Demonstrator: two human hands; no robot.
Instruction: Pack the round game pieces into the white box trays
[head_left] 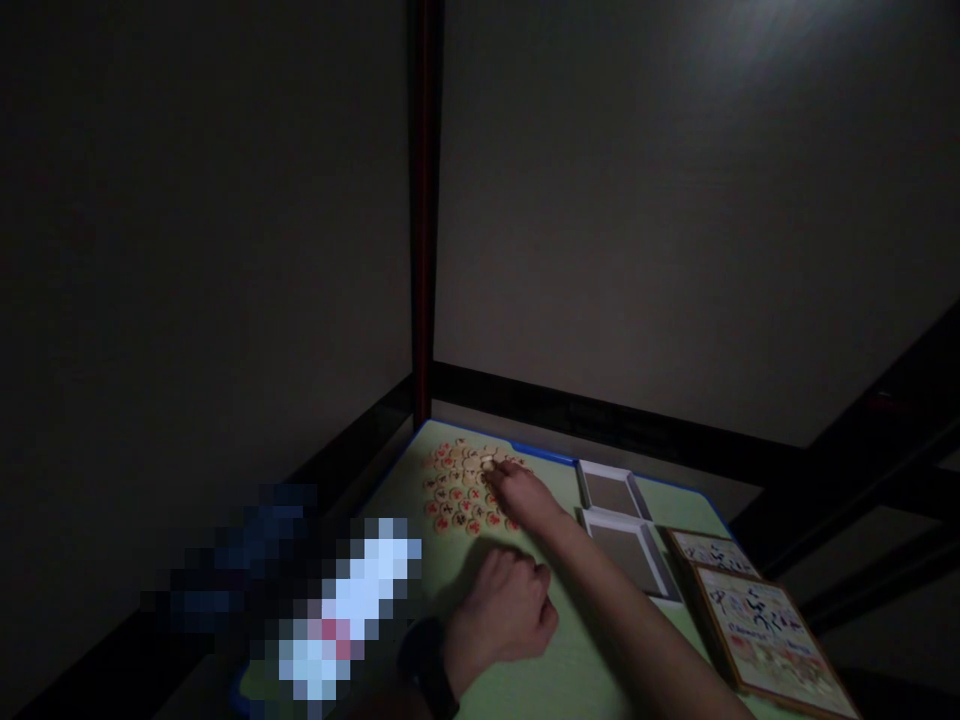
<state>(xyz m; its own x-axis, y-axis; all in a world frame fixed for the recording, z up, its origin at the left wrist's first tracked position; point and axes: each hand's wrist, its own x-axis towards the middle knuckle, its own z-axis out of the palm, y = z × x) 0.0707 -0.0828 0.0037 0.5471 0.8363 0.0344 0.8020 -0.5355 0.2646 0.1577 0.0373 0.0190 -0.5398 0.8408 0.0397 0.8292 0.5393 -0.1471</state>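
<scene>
Round wooden Chinese chess pieces (459, 495) with red and dark characters lie on the green tabletop (465, 565), spread in loose rows with a denser group at the back. My right hand (521, 492) reaches over their right side, its fingers closed around a pale chess piece (488, 464) at the fingertips. The hand covers some of the pieces beneath it. Nearer to me, my left hand (504, 608), with a dark watch (426, 660) on the wrist, rests as a loose fist on the table. Nothing shows in its curled fingers, and its palm side is hidden.
Two shallow white-rimmed box trays (628, 552) lie right of the pieces, partly behind my right forearm. Two Chinese chess boxes (769, 635) with printed lids sit at the right edge. A blurred-out bright patch (360, 590) covers the left side. Walls meet behind the table.
</scene>
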